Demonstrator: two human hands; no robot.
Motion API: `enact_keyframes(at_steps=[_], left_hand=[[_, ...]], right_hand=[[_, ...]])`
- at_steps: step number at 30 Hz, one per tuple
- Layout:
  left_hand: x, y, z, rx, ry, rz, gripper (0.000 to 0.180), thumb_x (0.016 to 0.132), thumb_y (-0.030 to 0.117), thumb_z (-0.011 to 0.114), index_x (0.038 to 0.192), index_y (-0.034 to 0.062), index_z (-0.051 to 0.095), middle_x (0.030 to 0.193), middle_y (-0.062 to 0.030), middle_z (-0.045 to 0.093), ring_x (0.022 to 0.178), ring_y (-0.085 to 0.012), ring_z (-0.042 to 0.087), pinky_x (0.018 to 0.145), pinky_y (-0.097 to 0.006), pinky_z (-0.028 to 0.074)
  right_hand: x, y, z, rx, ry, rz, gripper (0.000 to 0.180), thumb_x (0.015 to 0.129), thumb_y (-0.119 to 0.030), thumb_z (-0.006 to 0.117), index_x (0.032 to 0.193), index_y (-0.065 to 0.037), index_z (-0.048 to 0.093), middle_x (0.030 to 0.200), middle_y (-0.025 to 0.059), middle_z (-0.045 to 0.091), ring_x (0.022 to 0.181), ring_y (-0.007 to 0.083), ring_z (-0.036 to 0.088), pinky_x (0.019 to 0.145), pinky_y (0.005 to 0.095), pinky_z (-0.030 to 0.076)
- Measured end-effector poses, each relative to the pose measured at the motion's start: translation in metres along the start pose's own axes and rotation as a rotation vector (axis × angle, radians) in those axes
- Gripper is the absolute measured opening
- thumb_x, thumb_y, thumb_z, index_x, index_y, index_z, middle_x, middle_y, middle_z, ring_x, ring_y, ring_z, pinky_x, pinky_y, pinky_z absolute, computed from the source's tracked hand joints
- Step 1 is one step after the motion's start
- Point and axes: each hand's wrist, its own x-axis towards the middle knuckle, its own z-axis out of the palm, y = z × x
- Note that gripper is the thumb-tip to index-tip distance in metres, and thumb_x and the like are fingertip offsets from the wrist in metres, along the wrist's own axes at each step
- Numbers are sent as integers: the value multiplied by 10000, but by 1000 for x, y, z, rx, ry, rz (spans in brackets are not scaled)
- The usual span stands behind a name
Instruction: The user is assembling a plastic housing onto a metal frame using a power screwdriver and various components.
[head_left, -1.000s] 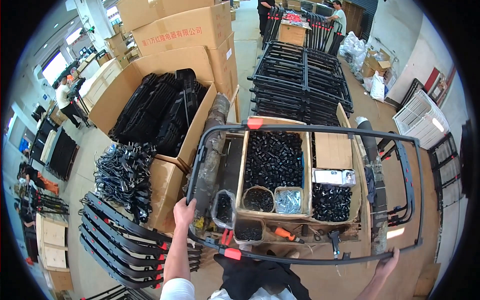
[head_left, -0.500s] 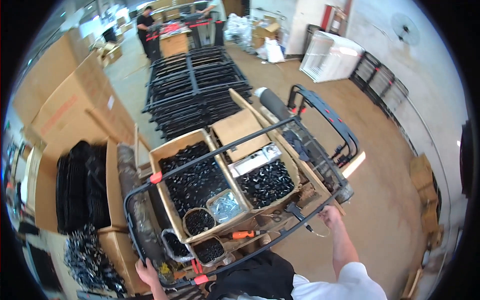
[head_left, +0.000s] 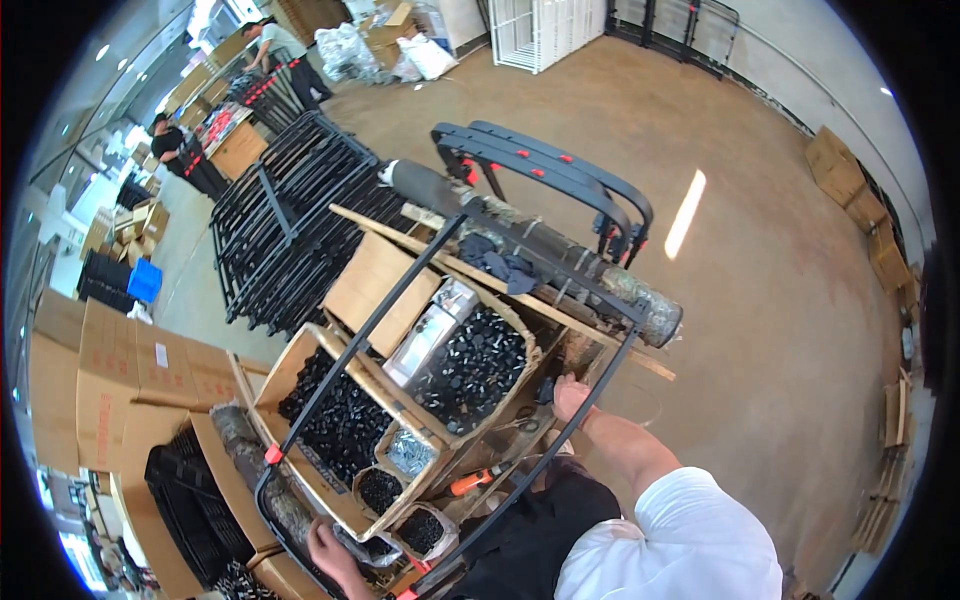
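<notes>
Brown concrete floor (head_left: 760, 300) spreads through a warehouse space, with flattened cartons along the right wall and stacks of black metal frames (head_left: 290, 220) lying further back on the left. Close under the camera stands a worktop (head_left: 620, 350) of rough planks loaded with open cardboard boxes (head_left: 400, 390) full of small black parts, a few round tubs of the same, and an orange-handled tool (head_left: 470, 482).

Across all this lies a black tubular frame (head_left: 400, 300), a long rounded rectangle with red clips at its joints, held tilted over the boxes. The left hand (head_left: 328, 548) is closed around the frame's near corner at the lower edge. The right hand (head_left: 572, 396) rests at the side rail near the worktop's edge; I cannot tell whether its fingers are curled round the tube or only pressed against it.

Judging by its thin steel tubing, the frame should be stiff and fairly light but long and awkward, apt to swing. Smooth paint may slip, so the grip belongs on the two long rails, well apart, clear of the hinged clips.
</notes>
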Motion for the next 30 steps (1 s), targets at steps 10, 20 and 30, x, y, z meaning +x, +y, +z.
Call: enact_keyframes(at_steps=[10, 20, 30], left_hand=[[-49, 274, 247, -660, -794, 47, 288, 1100, 173, 593, 1277, -28, 700, 1100, -100, 753, 1000, -158, 707, 921, -292, 563], [-143, 544, 325, -1023, -1619, 413, 398, 1133, 289, 523, 1357, -18, 641, 1260, -100, 699, 1187, -165, 636, 1052, -326, 480], [-155, 544, 349, -1048, -1743, 198, 232, 1081, 232, 613, 1207, 45, 671, 1080, -1, 649, 995, -91, 579, 920, -281, 476]], right_hand=[[-148, 78, -176, 298, -201, 92, 398, 874, -254, 698, 1156, 20, 636, 1029, 277, 716, 964, 426, 732, 832, 517, 603], [-120, 97, -394, 384, -39, 217, 407, 900, -380, 686, 892, 27, 706, 752, 230, 706, 723, 393, 722, 707, 488, 581], [-89, 98, -393, 323, -96, 183, 508, 940, -433, 673, 891, 70, 722, 835, 276, 734, 792, 430, 731, 752, 507, 580]])
